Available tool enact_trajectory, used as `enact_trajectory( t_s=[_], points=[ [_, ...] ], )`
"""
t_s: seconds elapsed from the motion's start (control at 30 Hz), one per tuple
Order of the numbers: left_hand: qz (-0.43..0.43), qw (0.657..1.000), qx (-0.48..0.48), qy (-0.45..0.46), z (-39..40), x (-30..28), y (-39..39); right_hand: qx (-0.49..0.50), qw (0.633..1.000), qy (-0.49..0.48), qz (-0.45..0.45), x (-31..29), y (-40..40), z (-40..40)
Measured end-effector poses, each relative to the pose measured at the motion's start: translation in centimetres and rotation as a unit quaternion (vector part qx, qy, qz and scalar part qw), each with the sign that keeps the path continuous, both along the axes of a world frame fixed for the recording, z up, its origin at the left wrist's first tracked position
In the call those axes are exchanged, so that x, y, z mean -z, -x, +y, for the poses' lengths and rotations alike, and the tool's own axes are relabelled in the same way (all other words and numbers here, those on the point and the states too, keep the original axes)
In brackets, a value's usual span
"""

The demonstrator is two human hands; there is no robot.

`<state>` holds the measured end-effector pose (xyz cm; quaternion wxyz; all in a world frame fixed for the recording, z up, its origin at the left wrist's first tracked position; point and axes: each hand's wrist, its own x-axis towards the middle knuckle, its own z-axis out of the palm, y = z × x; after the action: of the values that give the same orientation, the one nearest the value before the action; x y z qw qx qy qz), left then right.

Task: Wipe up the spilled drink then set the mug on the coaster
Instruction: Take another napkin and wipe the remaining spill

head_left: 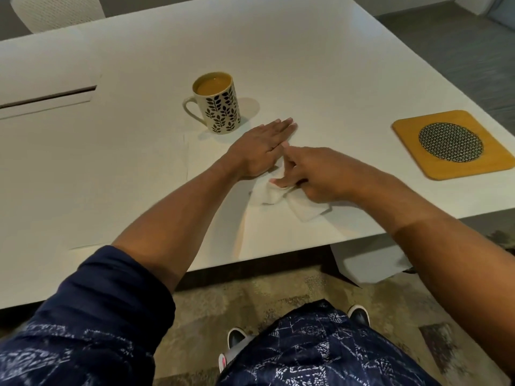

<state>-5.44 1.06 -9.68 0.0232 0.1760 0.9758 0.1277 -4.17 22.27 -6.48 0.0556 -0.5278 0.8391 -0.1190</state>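
Note:
A cream mug (220,107) with a dark leaf pattern stands upright on the white table (306,65), full of a light brown drink, its handle to the left. My left hand (262,149) lies flat, fingers together, pressing on one end of a white cloth (281,196) just right of and in front of the mug. My right hand (315,171) pinches the cloth near its middle with thumb and fingers. The cloth is crumpled and partly hidden under both hands. No spill shows around the cloth. A yellow square coaster (409,151) with a dark woven round centre lies at the right.
The table's front edge runs diagonally just below my forearms; its right edge passes close behind the coaster. A pale chair back (55,9) stands at the far left. A slot (47,97) crosses the table at the left. Patterned rug and my shoes are below.

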Motion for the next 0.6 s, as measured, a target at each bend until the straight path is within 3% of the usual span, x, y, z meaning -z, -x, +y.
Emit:
enact_trajectory(
  t_s=[0.17, 0.3, 0.47, 0.6],
  points=[
    [0.003, 0.999, 0.004, 0.032, 0.1, 0.0, 0.2, -0.1, 0.992, 0.008, -0.077, -0.5, -3.2, -2.8],
    [0.007, 1.0, -0.001, 0.029, 0.2, 0.1, 0.1, -0.125, 0.979, -0.011, -0.16, -0.6, -3.5, -2.2],
    [0.01, 0.999, -0.009, 0.032, 0.3, 0.1, -0.1, -0.07, 0.973, -0.005, -0.221, -0.9, -1.3, 0.6],
    [0.013, 0.999, -0.014, 0.033, 0.5, 0.1, -0.2, 0.06, 0.972, 0.037, -0.224, -0.7, 1.3, 2.5]
  ],
)
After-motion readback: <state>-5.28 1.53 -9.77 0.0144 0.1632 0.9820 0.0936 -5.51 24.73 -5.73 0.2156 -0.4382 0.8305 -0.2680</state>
